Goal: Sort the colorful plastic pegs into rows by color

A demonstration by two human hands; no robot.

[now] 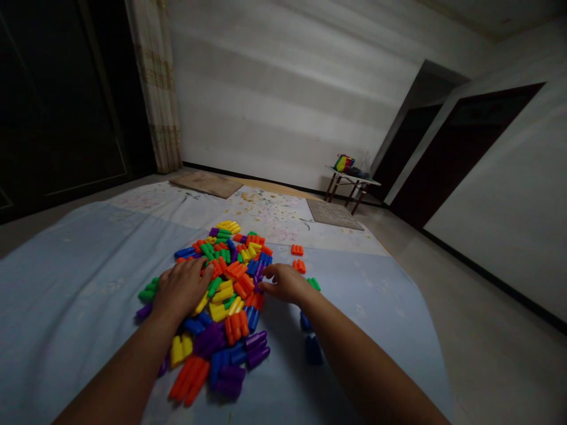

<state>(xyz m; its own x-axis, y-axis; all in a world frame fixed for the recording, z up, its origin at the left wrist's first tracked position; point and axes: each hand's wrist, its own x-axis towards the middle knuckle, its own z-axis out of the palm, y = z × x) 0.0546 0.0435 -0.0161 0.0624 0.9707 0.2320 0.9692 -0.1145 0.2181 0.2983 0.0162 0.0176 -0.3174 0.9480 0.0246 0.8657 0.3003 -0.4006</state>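
Observation:
A heap of plastic bullet-shaped building blocks in orange, yellow, green, blue and purple covers the middle of the cloth. My left hand lies over the left side of the heap, palm down with its fingers stretched out; its fingertips are by some orange blocks. At the heap's right edge is my right hand, thumb and forefinger apart beside a purple block. Whether its fingertips touch that block is hard to see. Closer to me lie an orange block and a purple block.
Right of the heap runs a line of separate blocks: two orange, a green one and blue ones partly behind my right arm. Flat brown mats lie toward the far edge of the cloth-covered surface. A small table stands beyond.

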